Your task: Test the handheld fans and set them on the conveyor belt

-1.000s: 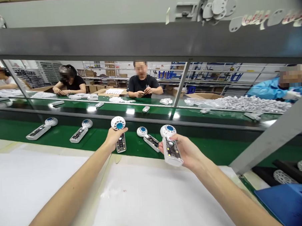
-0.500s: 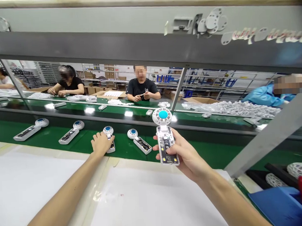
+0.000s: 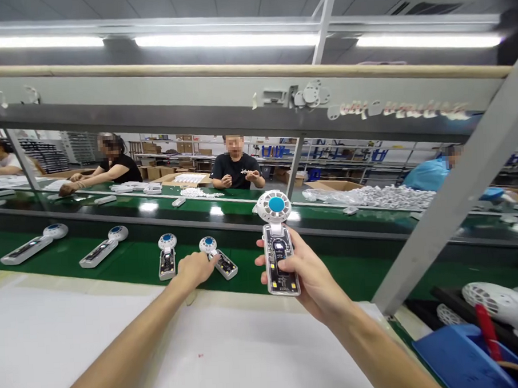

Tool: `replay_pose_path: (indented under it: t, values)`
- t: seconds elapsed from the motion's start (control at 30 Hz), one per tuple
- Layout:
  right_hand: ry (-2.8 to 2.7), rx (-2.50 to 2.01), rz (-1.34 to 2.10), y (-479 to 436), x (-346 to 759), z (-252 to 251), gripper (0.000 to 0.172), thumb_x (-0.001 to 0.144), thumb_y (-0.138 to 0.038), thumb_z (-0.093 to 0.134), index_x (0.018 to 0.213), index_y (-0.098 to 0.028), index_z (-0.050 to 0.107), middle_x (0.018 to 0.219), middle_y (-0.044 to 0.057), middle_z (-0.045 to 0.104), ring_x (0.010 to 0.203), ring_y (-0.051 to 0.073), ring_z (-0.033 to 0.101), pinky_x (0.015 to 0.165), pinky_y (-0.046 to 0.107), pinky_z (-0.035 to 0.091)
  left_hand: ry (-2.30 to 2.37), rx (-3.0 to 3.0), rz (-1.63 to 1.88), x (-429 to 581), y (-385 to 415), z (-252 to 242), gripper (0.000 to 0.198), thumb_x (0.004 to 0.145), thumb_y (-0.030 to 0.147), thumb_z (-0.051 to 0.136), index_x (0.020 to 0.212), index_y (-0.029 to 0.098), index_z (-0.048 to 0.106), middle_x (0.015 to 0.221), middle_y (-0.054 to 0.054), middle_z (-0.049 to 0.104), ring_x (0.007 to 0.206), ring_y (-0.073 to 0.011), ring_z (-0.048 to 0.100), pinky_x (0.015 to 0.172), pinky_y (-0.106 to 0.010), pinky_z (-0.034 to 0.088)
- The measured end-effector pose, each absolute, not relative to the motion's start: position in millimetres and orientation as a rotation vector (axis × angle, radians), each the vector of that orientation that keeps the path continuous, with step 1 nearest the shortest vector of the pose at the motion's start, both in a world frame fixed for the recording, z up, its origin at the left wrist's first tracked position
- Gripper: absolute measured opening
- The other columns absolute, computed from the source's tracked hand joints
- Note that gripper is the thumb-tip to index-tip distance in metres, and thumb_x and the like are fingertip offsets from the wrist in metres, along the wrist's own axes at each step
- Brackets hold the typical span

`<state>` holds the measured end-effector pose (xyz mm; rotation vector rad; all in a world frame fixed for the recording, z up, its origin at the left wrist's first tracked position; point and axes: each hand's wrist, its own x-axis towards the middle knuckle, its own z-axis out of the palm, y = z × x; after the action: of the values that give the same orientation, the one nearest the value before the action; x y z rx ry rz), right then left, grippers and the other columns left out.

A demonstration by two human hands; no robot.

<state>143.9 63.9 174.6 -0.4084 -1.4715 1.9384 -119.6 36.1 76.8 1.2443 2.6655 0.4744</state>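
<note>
My right hand [image 3: 307,269] holds up a white handheld fan [image 3: 277,204]; its round head has a blue centre, and its handle is uncovered, with a dark circuit board and small yellow parts showing. The thumb lies on the board and the fingers wrap behind the handle. My left hand [image 3: 197,269] reaches over the green belt, its thumb stretched onto the handle of a second handheld fan [image 3: 226,266]. Its other fingers are partly hidden, but no fan is lifted in it. Just left of that hand lies a third handheld fan [image 3: 167,261], untouched.
Two more fans, one at the far left [image 3: 29,248] and one beside it [image 3: 102,251], lie on the green belt [image 3: 137,268]. A slanted metal post [image 3: 448,203] and a blue bin [image 3: 457,357] stand at right. Co-workers sit across the line behind white parts [image 3: 392,197].
My left hand has moved right, from the third fan to the second one. My right hand still holds its fan up. The view has tilted upward, showing ceiling lights.
</note>
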Motion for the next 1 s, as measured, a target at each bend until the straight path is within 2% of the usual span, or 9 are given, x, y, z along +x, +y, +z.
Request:
replay_pose_path:
  t: [0.17,0.27,0.33,0.4,0.5,0.67,0.8,0.87,1.0]
  values:
    - [-1.464,-0.372,1.851,62,150,182,0.074,0.071,-0.015,0.062,0.139,-0.029,0.037,0.11,0.005,0.068,0.066,0.016,0.069,0.06,0.029,0.055,2.595,1.009,0.537,-109,64,70,0.073,0.073,0.078,0.056,0.096,0.01,0.07,0.105,-0.028,0.07,0.11,-0.047,0.062,0.092,-0.051,0.046]
    - [-1.455,-0.352,1.782,62,155,188,0.073,0.071,-0.016,0.062,0.138,-0.031,0.038,0.112,0.004,0.068,0.068,0.016,0.07,0.058,0.029,0.056,2.547,0.867,0.65,-112,76,65,0.082,0.065,0.066,0.075,0.12,0.007,0.059,0.113,-0.028,0.067,0.108,-0.0459,0.063,0.085,-0.05,0.051]
    - [-1.44,-0.339,1.722,64,159,193,0.072,0.07,-0.017,0.062,0.137,-0.031,0.04,0.112,0.003,0.068,0.073,0.018,0.071,0.06,0.03,0.058,2.48,0.788,0.749,-118,79,62,0.081,0.065,0.051,0.081,0.128,0.009,0.051,0.116,-0.025,0.066,0.1,-0.0405,0.066,0.075,-0.046,0.055]
    - [-1.414,-0.337,1.673,66,163,197,0.071,0.069,-0.016,0.063,0.135,-0.03,0.042,0.113,0.003,0.067,0.08,0.021,0.073,0.064,0.032,0.06,2.392,0.721,0.843,-123,79,61,0.066,0.073,0.039,0.079,0.127,0.011,0.052,0.115,-0.019,0.065,0.093,-0.0309,0.067,0.07,-0.041,0.057]
    - [-1.392,-0.332,1.628,71,171,204,0.07,0.067,-0.016,0.063,0.133,-0.029,0.043,0.113,0.003,0.067,0.087,0.023,0.073,0.067,0.036,0.062,2.206,0.658,0.982,-126,72,65,0.034,0.089,0.033,0.067,0.115,0.013,0.059,0.106,-0.009,0.065,0.086,-0.0181,0.065,0.071,-0.034,0.058]
    - [-1.409,-0.315,1.581,74,180,210,0.067,0.068,-0.017,0.063,0.131,-0.028,0.043,0.112,0.003,0.067,0.09,0.024,0.073,0.07,0.039,0.063,1.752,0.711,1.315,-108,51,86,0.022,0.095,0.032,0.059,0.103,0.012,0.06,0.086,-0.003,0.062,0.065,-0.0105,0.059,0.056,-0.024,0.052]
    - [-1.423,-0.306,1.56,74,181,210,0.072,0.068,-0.017,0.063,0.135,-0.03,0.041,0.114,0.004,0.067,0.09,0.025,0.073,0.069,0.04,0.063,1.425,0.833,1.64,-74,31,125,0.021,0.094,0.027,0.042,0.105,0.014,0.054,0.091,-0.006,0.063,0.054,-0.0106,0.056,0.044,-0.024,0.044]
    - [-1.438,-0.305,1.556,73,180,209,0.075,0.068,-0.016,0.063,0.138,-0.03,0.038,0.114,0.004,0.067,0.087,0.024,0.074,0.069,0.04,0.062,1.297,0.917,1.73,-55,19,150,0.029,0.09,0.023,0.044,0.118,0.02,0.05,0.1,-0.005,0.065,0.059,-0.0124,0.062,0.05,-0.026,0.05]
    - [-1.49,-0.313,1.55,71,177,205,0.076,0.071,-0.016,0.062,0.14,-0.031,0.035,0.113,0.004,0.068,0.078,0.021,0.073,0.07,0.039,0.061,1.067,1.037,1.853,-23,-8,188,0.054,0.08,0.016,0.06,0.13,0.021,0.04,0.115,-0.01,0.066,0.077,-0.0221,0.072,0.065,-0.036,0.06]
